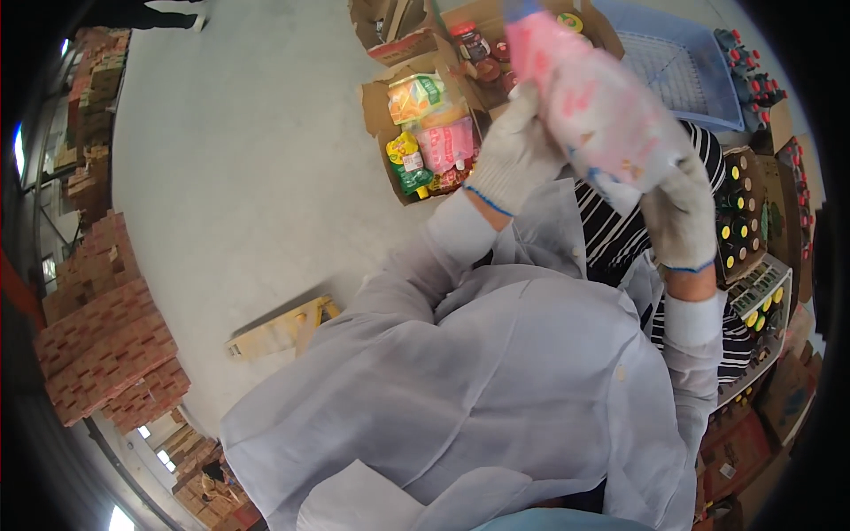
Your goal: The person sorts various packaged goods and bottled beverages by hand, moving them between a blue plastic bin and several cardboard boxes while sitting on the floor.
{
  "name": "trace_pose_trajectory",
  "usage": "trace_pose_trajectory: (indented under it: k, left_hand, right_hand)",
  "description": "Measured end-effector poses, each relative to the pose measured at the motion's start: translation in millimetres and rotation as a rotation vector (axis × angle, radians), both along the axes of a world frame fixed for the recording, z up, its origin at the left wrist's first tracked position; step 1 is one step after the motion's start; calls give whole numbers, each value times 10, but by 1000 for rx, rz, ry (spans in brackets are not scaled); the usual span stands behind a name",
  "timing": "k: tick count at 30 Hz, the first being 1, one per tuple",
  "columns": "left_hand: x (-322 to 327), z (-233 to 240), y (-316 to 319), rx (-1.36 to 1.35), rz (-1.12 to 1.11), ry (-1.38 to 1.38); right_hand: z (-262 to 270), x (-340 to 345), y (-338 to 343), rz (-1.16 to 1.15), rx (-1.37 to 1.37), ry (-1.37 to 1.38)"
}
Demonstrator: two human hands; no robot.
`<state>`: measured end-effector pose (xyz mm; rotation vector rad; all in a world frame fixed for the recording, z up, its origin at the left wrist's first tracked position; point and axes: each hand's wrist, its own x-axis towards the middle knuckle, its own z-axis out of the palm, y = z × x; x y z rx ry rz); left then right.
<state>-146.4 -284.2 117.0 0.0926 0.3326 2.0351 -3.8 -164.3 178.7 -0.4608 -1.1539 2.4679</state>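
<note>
A pink and white plastic packet [611, 119], blurred, is held up between my two gloved hands. My left hand [524, 149], in a white knit glove with a blue cuff edge, grips its left side. At the packet's lower right end, my right hand [684, 216] has hold of it in a matching glove. Left of my left hand, an open cardboard box [392, 179] contains a pink pouch [448, 145], a yellow and green pouch [408, 162] and an orange and white pouch [417, 98]. Partly behind the packet is another carton with red-lidded jars [471, 43].
A blue plastic crate [720, 99] stands at the upper right, beside red-capped bottles [750, 86]. Boxed bottles [734, 199] line the right side. A yellow object [279, 332] lies on the floor [239, 166]. Stacked cartons [113, 318] rise at left; a person's leg [153, 16] shows above.
</note>
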Motion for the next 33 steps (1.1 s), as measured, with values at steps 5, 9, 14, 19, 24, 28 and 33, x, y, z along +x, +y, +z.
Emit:
trace_pose_trajectory:
  k: [5,9,14,19,24,28,33]
  left_hand:
    - [-6,-36,-284,-124,143,-64]
    - [-542,-352,-874,-328,348,19]
    - [-1178,-1412,-1888,-765,645,-116]
    - [-1425,-2085,-2015,-870,587,-187]
    - [-1626,-2506,-1445,-565,535,-334]
    - [-1454,-2965,-1353,-918,382,-133]
    - [-1155,-2088,-1134,-1854,166,367]
  right_hand:
    - [-177,-308,-50,196,86,-216]
    - [145,-140,239,-7,439,-324]
    - [-151,847,914,-337,374,-285]
    - [-305,1349,886,-507,283,-396]
    - [-236,1240,706,-550,241,-372]
    - [-173,1089,671,-504,247,-351]
    - [-181,1169,690,-518,235,-350]
